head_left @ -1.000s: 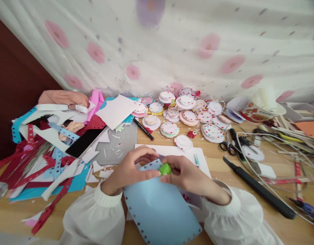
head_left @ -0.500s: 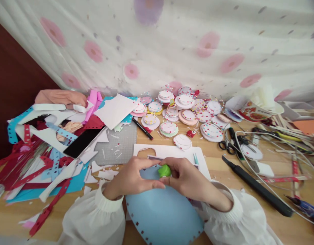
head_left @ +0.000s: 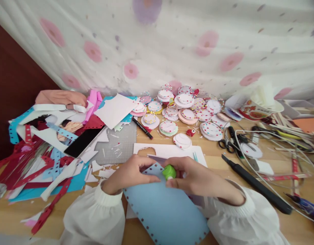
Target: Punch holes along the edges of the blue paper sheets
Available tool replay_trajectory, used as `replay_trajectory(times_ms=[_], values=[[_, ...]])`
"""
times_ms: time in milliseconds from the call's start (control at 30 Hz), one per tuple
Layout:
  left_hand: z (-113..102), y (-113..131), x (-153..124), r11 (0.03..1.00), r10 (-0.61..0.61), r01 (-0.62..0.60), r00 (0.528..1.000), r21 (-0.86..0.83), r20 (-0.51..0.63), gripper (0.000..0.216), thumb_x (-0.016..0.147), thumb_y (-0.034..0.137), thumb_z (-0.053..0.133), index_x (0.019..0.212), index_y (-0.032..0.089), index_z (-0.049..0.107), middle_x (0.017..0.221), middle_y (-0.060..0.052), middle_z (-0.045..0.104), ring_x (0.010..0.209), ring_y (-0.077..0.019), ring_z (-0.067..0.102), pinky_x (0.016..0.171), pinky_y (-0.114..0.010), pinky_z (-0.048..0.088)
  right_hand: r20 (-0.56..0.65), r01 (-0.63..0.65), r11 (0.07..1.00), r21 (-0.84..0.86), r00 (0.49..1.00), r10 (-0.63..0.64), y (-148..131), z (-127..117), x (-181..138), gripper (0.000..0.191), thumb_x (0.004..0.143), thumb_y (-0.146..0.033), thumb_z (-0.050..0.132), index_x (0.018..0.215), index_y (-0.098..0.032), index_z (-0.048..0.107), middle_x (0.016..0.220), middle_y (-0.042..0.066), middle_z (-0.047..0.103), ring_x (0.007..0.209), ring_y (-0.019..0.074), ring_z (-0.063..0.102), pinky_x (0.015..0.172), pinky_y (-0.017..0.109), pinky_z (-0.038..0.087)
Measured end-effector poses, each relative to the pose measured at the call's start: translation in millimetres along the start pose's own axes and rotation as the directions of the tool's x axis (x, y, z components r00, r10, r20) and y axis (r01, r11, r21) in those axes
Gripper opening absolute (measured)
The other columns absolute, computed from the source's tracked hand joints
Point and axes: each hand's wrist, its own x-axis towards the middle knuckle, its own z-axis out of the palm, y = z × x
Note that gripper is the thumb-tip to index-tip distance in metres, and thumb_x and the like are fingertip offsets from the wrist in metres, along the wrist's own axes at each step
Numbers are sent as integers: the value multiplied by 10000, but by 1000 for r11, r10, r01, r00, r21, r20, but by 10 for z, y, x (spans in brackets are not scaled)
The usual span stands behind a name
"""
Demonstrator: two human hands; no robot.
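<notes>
Front and centre above the wooden desk, the left hand pinches the blue sheet between thumb and fingers near its upper corner, small holes dotted along its edges. The right hand has the small green gadget gripped between thumb and fingers, right by the sheet's upper edge; whether it bites the paper, I can't tell. On to the print: pale lettering runs along the black marker, too small to read, and the bowl at back right wears red printing, its characters too blurred to make out. Over on the left, the phone shows only a dark screen, hemmed in by paper scraps. Beyond the hands, stacked paper discs crowd the back, a red bird figure just in front. Out right, a black knife lies slantwise beside the right forearm, a white cable looping past, scissors behind.
</notes>
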Motion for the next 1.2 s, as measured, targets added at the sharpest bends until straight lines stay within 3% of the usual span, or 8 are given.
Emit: replay_trajectory(times_ms=[100,267,333,533,933,1200], values=[[15,-28,15,998,-15,15,1000,56,-6,177,753,326,677,823,164,689,690,31,597,662,-133,528,570,-208,373,38,-39,999,-14,998,40,-26,-105,-71,280,807,-347,619,1043,-199,618,787,5,582,670,135,519,569,231,400],[32,-50,45,990,6,-3,1000,144,-27,307,744,359,669,585,150,511,564,69,367,558,-89,359,496,-204,247,31,-125,976,-177,991,133,-7,-226,-154,457,811,-389,609,1221,-221,498,792,13,610,657,158,555,560,247,400],[31,-50,50,989,-5,7,1000,145,-9,306,755,337,657,590,154,475,578,71,354,566,-87,350,504,-203,246,24,-132,962,-237,990,142,9,-245,-172,460,839,-397,571,1254,-231,463,803,20,624,678,170,567,572,253,396],[38,-67,49,990,-9,10,1000,141,-3,338,758,326,645,585,161,406,592,71,323,570,-84,331,505,-207,232,132,-75,940,-334,983,126,-13,-263,-192,264,880,-353,503,1112,-281,606,876,29,679,755,195,609,619,266,391],[35,-56,60,989,-11,11,1000,146,5,362,756,321,641,562,170,375,575,71,289,554,-88,300,496,-217,225,91,-203,909,-364,964,251,-37,-270,-207,341,841,-451,549,1127,-268,518,832,33,647,752,215,590,586,268,380],[34,-57,59,987,-11,8,1000,158,19,349,767,320,631,585,168,374,594,66,315,582,-92,321,518,-213,234,145,-73,951,-301,982,121,-39,-282,-188,180,868,-334,541,1038,-275,551,802,-6,641,717,166,592,582,242,375]])
